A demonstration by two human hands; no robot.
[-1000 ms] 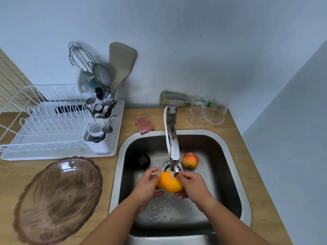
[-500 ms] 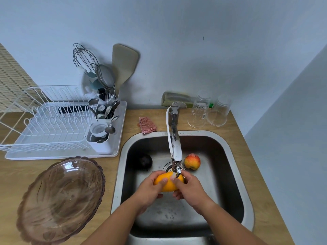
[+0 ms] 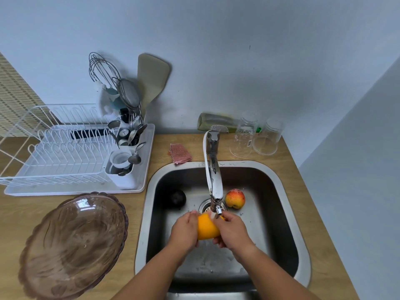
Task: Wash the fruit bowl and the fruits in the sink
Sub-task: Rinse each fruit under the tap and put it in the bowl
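I hold an orange (image 3: 206, 227) over the steel sink (image 3: 287, 187), right under the spout of the tap (image 3: 214, 169). My left hand (image 3: 185, 230) cups its left side and my right hand (image 3: 232, 231) wraps its right side. A red-yellow apple (image 3: 235, 198) lies on the sink floor to the right of the drain. A dark round fruit (image 3: 178, 198) rests at the back left of the sink. The brownish glass fruit bowl (image 3: 73, 245) stands empty on the wooden counter, left of the sink.
A white dish rack (image 3: 65, 152) with a cutlery holder full of utensils (image 3: 127, 131) stands behind the bowl. A pink scrubbing cloth (image 3: 180, 153) lies behind the sink rim. Two upturned clear glasses (image 3: 255, 137) and a sponge (image 3: 214, 124) sit at the back wall.
Both hands have turned the orange under the spout; it now shows upright between my palms rather than lying crosswise. My view has shifted slightly to the left and down.
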